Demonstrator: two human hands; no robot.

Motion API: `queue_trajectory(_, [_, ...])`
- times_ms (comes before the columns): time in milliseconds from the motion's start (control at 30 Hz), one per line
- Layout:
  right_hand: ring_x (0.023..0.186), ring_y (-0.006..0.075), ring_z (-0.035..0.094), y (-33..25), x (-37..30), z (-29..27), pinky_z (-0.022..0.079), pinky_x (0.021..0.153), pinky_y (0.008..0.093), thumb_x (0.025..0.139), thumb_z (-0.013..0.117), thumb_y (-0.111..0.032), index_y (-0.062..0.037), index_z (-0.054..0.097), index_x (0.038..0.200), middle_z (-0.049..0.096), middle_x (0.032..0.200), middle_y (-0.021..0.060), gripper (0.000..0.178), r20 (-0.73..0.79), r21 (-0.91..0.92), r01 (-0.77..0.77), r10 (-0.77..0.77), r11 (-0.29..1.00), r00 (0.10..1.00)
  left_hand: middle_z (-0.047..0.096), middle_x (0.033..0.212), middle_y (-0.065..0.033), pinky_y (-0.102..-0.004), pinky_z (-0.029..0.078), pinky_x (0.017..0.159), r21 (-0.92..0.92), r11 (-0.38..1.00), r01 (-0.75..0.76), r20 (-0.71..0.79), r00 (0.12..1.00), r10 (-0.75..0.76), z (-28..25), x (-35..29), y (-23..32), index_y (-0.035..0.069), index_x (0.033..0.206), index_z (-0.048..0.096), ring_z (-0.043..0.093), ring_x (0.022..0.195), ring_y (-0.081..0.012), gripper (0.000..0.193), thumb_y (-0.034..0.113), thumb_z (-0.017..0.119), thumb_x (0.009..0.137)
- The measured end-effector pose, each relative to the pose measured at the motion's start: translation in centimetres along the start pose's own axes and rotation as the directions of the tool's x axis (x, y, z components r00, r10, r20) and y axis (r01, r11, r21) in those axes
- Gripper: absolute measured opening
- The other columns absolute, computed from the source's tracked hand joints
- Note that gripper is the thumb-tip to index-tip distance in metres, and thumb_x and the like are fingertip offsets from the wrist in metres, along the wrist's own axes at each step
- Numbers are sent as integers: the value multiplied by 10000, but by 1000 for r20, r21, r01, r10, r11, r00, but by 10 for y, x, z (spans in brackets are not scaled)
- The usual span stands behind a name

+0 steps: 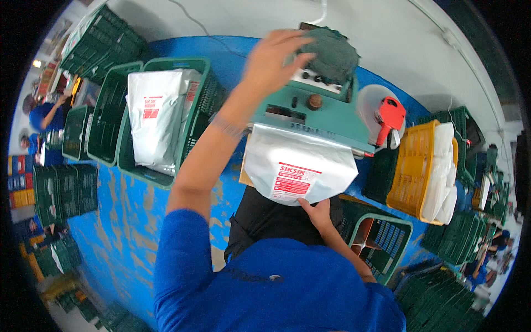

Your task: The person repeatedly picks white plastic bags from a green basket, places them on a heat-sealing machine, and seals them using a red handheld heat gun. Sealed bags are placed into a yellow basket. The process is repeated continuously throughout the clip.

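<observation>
A white plastic bag point(332, 166) with red print lies flat, its far edge at the front of a green sealing machine point(345, 124). At the bag's near edge, my right hand point(319, 213) pinches it, thumb on top and the other fingers hidden underneath. My left hand point(271, 61) is raised over the machine's left side, smeared a little by motion, with thumb and fingers apart. Its fingertips overlap the edge of a dark green cloth point(336, 58) draped over the machine's top; whether they touch it I cannot tell. Knobs show below the cloth.
At left stands a green basket point(206, 74) with white packages. Right of the machine are a red tape dispenser point(391, 110) and a yellow basket point(410, 163) with white bags. Another green crate point(408, 229) sits near my right elbow. Other people work at far left and right.
</observation>
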State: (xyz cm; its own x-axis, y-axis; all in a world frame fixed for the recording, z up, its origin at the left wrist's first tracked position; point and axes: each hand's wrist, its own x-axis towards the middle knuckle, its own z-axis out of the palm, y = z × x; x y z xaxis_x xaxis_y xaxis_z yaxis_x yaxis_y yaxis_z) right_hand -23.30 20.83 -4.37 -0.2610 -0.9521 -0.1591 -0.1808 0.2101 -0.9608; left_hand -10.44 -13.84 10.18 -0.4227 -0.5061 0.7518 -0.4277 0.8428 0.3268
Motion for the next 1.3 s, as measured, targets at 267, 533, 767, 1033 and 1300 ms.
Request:
queue_trajectory(267, [994, 212, 577, 9, -6, 3, 430, 911, 329, 693, 756, -31, 59, 534, 1133, 610, 1082, 139, 501, -42, 19, -165, 165, 986, 985, 621, 1003, -78, -389, 503, 798, 147, 981, -130, 423, 904, 56, 47, 67, -27, 194, 1020, 665, 605, 923, -296, 280, 222, 688, 743])
queue_trajectory(533, [1040, 230, 539, 20, -11, -2, 405, 939, 353, 703, 756, -64, 50, 495, 1172, 580, 1114, 137, 549, 5, -31, -256, 257, 966, 966, 596, 1056, -26, -407, 428, 837, -130, 991, -32, 174, 983, 54, 57, 34, -60, 279, 1195, 594, 573, 981, -246, 549, 410, 732, 680])
queue_trajectory(767, [1048, 249, 542, 29, -14, -2, 411, 932, 356, 666, 804, -104, 61, 460, 1197, 569, 1128, 160, 654, -20, -32, -247, 247, 968, 969, 629, 968, -8, -419, 417, 781, 215, 941, -261, 303, 934, 189, 54, 72, -43, 201, 964, 643, 608, 929, -194, 262, 244, 686, 709])
queue_trajectory(1033, [1034, 251, 556, 44, -15, -8, 405, 945, 351, 685, 787, -94, 58, 472, 1171, 589, 1097, 160, 598, -20, 1, -281, 281, 960, 960, 598, 1108, -122, -389, 456, 864, 628, 751, 203, 181, 901, -395, -94, -142, -203, 83, 1058, 577, 569, 1022, -309, 329, 63, 620, 732])
queue_trajectory(1300, [1064, 254, 539, 47, -16, -7, 390, 963, 353, 706, 785, -126, 64, 415, 1229, 559, 1148, 168, 668, 7, 23, -385, 385, 922, 923, 586, 1183, -65, -405, 414, 882, 777, 516, -360, 592, 141, -794, -190, -332, -215, 154, 1091, 615, 520, 1123, -214, 280, 179, 541, 822])
